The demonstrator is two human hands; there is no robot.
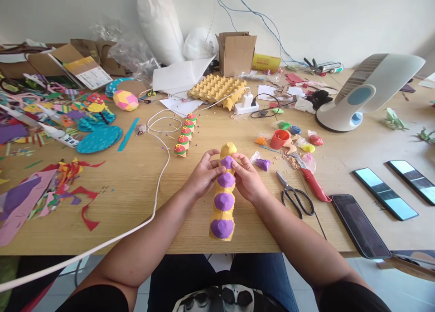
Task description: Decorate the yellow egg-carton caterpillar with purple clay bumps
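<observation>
Watching remotely, I see left hand (205, 173) and right hand (249, 179) pinching carton strip (224, 198); likely light, crushable, best gripped sideways

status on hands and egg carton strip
Left hand and right hand on egg-carton strip, near far end. Four bumps purple, farthest yellow. Scissors right of strip, not touching it.

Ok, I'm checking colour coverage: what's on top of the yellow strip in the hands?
Purple patches cap four bumps of the yellow strip; the farthest bump shows yellow. The left hand and right hand cover some edges; the underside is hidden.
</observation>
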